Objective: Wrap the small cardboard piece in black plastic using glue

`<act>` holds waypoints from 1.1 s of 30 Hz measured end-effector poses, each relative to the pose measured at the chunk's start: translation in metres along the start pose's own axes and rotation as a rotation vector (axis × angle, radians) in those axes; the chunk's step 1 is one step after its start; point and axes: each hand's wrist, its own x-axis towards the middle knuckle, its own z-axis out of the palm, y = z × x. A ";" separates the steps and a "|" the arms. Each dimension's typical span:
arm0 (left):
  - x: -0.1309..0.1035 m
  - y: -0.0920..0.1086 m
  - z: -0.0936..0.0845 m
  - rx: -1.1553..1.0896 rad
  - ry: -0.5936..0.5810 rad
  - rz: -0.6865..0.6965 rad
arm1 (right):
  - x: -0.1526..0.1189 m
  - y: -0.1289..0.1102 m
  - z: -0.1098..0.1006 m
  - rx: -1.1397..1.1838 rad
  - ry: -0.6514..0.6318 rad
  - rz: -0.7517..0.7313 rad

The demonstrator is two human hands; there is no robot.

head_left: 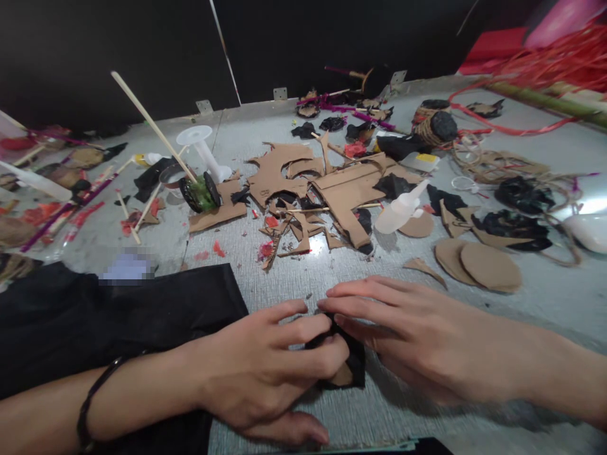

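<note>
Near the front centre of the table, a small black sheet (356,363) lies partly over a piece of brown cardboard (342,375). My left hand (279,360) presses on it with curled fingers, its thumb resting low on the table. From the right, my right hand (427,335) reaches to the sheet's upper edge, fingers close together and fingertips touching it. Both hands hide much of the piece. A larger black sheet (180,303) spreads under and behind my left forearm. Two round cardboard discs (490,266) lie overlapping beyond my right hand.
Cut cardboard scraps (279,174) cover the middle of the table. A glue bottle (401,208) leans among them. A stick stands in a green-and-black spool (200,193) at the left. Twine-wrapped rolls (436,126) and red string (559,63) lie back right, before a black wall.
</note>
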 end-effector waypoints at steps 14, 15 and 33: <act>-0.003 -0.007 -0.001 -0.156 -0.033 -0.141 | 0.001 0.000 0.001 0.033 -0.002 0.025; -0.004 -0.007 -0.001 -0.149 -0.036 -0.138 | 0.001 0.000 0.001 0.037 -0.004 0.024; -0.006 0.000 -0.004 -0.086 0.131 -0.066 | 0.004 -0.001 -0.008 -0.014 -0.072 0.014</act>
